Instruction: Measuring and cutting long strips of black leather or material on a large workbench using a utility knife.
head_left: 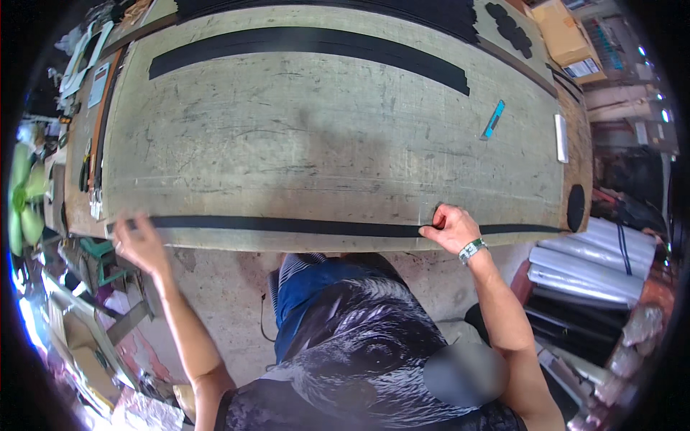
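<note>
Strip in hand: a long, narrow black strip lies flat along the near edge of my workbench.
Long axis: it runs left to right, parallel to the near edge, and spans almost the full width of the bench; the slight bow is the lens bending it.
Ends: the left end sits under my left hand; the right end points toward a black oval piece at the right edge of the bench.
Left hand: my left hand rests on the left end of the strip, fingers spread and pressing down, blurred; I cannot tell whether any finger curls around the strip.
Right hand: my right hand is closed narrow, thumb and fingertips pinching the strip's upper edge right of centre; a green-banded wristwatch is on that wrist.
Other strips: a wider black band lies across the far part of the bench, same left-to-right direction.
Small tools: a blue cutter lies tilted at right of centre; a pale flat bar lies beside it, end-on to me.
Packages: a brown cardboard box with a white rectangular label stands beyond the far right corner.
Rolls: pale grey rolls are stacked to the right, below the bench.
Cut pieces: black rounded pieces are grouped at the far right corner.
</note>
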Available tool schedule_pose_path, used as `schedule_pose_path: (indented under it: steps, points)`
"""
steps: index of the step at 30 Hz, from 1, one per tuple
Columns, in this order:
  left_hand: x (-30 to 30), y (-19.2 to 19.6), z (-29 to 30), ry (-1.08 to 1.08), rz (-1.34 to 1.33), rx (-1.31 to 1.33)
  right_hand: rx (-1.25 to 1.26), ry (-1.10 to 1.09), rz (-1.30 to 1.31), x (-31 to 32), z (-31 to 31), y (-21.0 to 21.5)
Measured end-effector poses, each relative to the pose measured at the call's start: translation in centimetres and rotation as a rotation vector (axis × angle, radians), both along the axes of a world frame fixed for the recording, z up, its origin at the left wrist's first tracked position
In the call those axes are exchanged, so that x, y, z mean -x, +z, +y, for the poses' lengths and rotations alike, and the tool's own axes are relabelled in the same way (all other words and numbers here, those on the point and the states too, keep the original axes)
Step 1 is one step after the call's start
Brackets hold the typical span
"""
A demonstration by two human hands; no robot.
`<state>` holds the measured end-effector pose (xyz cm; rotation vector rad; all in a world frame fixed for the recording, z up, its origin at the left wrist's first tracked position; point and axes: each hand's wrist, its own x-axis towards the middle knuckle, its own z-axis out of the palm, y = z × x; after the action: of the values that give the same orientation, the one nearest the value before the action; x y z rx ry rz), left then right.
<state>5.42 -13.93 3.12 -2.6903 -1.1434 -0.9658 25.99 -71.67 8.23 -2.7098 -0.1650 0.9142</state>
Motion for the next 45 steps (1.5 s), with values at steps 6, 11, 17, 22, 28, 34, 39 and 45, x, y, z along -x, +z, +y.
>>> schedule_pose_path:
  steps: [6, 11, 17, 22, 28, 34, 39, 45]
  points:
    - [-10.3, 3.1, -35.2, -1.010, 0.113, 0.684, 0.002, 0.117, -0.055, -0.8, -0.5, 0.0]
    - [-12.2, 1.8, -43.4, -1.027, 0.173, 0.724, -0.023, 0.192, -0.038, -1.9, -1.7, 0.2]
    - [-11.6, 1.6, -42.7, -1.044, 0.167, 0.762, -0.190, 0.185, 0.062, -3.7, -3.3, -0.1]
    - [-11.7, 2.1, -43.4, -1.007, 0.195, 0.772, -0.501, 0.123, -0.658, -16.5, -11.0, -2.6]
    - [-11.6, 1.7, -43.2, -1.005, 0.194, 0.820, -0.275, 0.563, -0.820, -25.3, -18.5, -5.4]
    - [-11.6, 1.4, -43.1, -1.041, 0.178, 0.768, -0.218, 0.539, -0.650, -23.8, -25.1, -4.1]
    - [-11.3, 0.9, -42.5, -1.026, 0.115, 0.765, -0.650, -0.147, -0.133, -13.9, -22.8, -3.4]
    - [-11.6, 0.3, -42.6, -1.085, 0.093, 0.723, -0.936, -0.702, 0.314, -1.6, -17.0, -1.4]
